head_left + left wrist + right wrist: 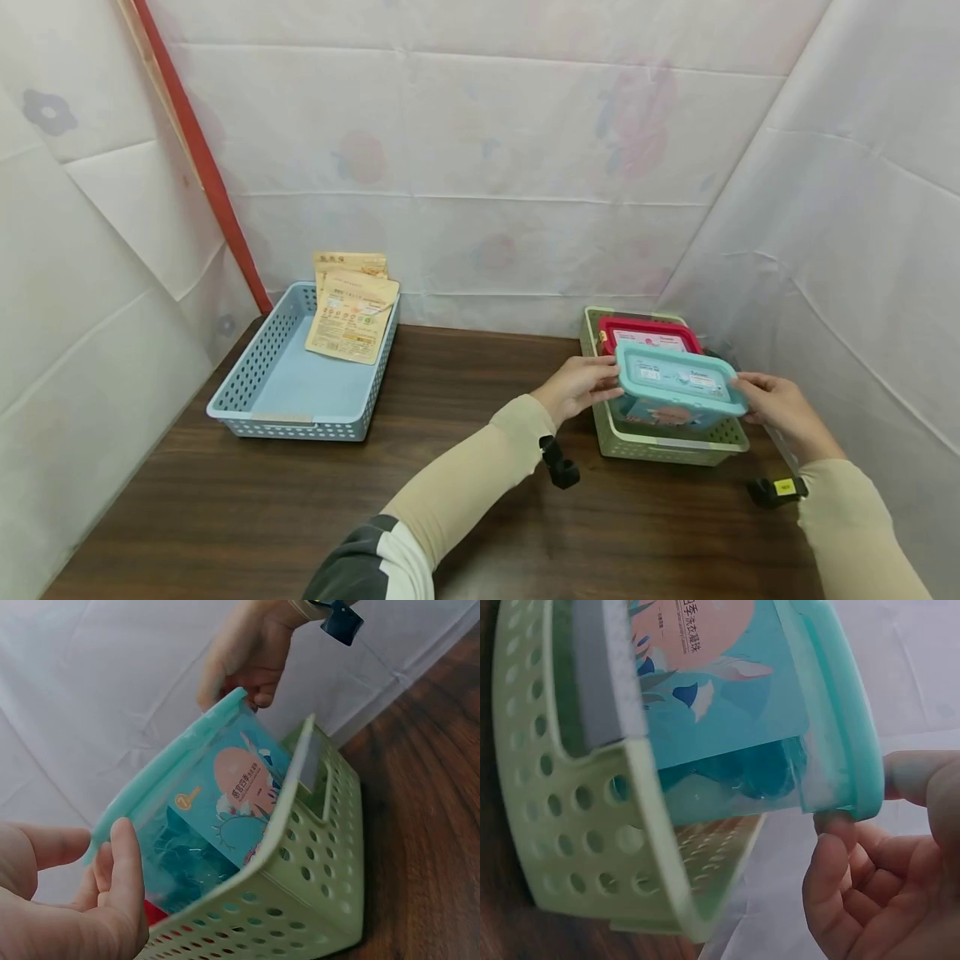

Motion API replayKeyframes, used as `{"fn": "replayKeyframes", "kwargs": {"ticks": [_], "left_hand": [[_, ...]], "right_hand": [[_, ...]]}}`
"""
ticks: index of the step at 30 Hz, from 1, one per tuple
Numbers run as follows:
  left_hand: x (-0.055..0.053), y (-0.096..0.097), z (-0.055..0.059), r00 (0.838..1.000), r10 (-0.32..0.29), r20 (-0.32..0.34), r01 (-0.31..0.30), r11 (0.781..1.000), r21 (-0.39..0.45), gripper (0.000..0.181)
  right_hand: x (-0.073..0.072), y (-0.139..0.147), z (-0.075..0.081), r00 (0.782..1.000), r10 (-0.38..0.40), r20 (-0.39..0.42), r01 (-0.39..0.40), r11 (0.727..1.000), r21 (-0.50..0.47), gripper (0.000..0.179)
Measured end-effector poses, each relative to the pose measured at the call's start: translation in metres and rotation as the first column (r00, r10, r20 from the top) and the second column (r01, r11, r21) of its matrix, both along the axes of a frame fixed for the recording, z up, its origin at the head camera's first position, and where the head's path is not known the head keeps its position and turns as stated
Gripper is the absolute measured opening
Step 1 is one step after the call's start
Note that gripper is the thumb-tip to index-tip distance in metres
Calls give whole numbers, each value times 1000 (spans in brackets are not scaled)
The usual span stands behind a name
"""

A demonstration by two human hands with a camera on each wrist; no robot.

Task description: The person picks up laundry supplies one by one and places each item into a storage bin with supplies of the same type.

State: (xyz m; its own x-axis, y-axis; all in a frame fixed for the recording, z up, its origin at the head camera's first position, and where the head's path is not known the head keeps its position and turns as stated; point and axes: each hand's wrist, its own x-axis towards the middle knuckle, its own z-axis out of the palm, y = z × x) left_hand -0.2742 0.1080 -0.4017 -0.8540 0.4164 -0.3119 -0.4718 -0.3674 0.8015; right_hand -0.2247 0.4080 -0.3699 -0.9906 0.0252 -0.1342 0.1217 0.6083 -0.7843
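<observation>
A teal-lidded laundry pod box [678,379] is tilted in the upper part of the green basket [667,450], at the right of the table. At its left end my left hand [579,386] pinches the lid rim between thumb and fingers. My right hand [778,408] grips the opposite end of the lid. Through the clear wall, blue pods [187,847] show beside the printed label in the left wrist view. Behind it in the same basket is a red-lidded box [651,332], partly covered by the teal one.
A light blue basket [288,387] stands at the left of the brown table [465,392]. Two yellow pouches [351,321] lean against its back right corner. White patterned sheets [480,150] hang behind and on both sides, with a red strip [202,158] at the left.
</observation>
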Motion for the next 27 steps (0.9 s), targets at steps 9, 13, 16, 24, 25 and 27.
{"fn": "replayKeyframes", "kwargs": {"ticks": [9, 13, 16, 24, 25, 27], "left_hand": [[0, -3, -10, 999, -45, -13, 44, 997, -68, 41], [1, -4, -13, 998, -66, -19, 64, 992, -105, 44], [0, -5, -15, 995, -90, -36, 85, 987, -134, 42], [1, -11, -9, 974, -203, -98, 174, 954, -245, 21], [0, -11, -9, 973, -208, -99, 178, 952, -250, 21], [0, -11, -9, 974, -209, -93, 180, 951, -251, 20]], "right_hand": [[-5, 2, -17, 1000, 3, 2, -3, 999, 41, 68], [-7, 1, -20, 1000, 6, 10, -6, 997, 77, 66], [-8, 1, -23, 1000, 3, 15, -5, 995, 101, 65], [-10, 0, -26, 999, -25, 45, 18, 989, 148, 67], [-10, 0, -25, 998, -18, 53, 10, 989, 145, 68], [-9, -1, -23, 997, -3, 71, -7, 991, 135, 71]]}}
